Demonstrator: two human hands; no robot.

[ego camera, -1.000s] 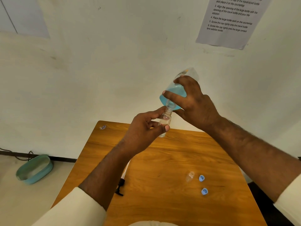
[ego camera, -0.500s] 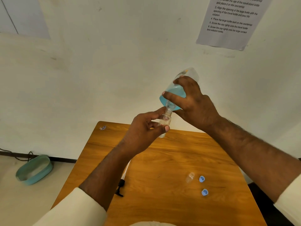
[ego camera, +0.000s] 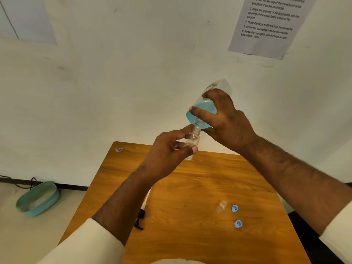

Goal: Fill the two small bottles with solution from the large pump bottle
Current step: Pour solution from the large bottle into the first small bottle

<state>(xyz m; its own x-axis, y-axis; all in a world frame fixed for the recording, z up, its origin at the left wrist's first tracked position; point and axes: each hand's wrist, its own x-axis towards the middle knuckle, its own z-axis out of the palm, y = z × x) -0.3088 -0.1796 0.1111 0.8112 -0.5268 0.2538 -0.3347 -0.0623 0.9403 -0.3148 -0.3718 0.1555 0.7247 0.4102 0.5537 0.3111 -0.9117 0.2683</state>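
Observation:
My right hand [ego camera: 227,121] grips the large clear bottle [ego camera: 204,106], tilted mouth-down, with blue solution pooled toward its neck. Its opening meets the mouth of a small clear bottle [ego camera: 192,140], which my left hand [ego camera: 169,152] pinches upright between thumb and fingers above the table's far edge. A second small clear bottle [ego camera: 221,206] stands uncapped on the wooden table [ego camera: 200,187] at the right. Two blue caps [ego camera: 234,208] [ego camera: 238,223] lie beside it. The black pump head with its white tube [ego camera: 140,218] lies on the table, partly hidden by my left forearm.
A small wrapper-like scrap [ego camera: 119,149] sits at the table's far left corner. A teal basin [ego camera: 38,199] rests on the floor to the left, near a cable. A printed instruction sheet [ego camera: 266,25] hangs on the wall.

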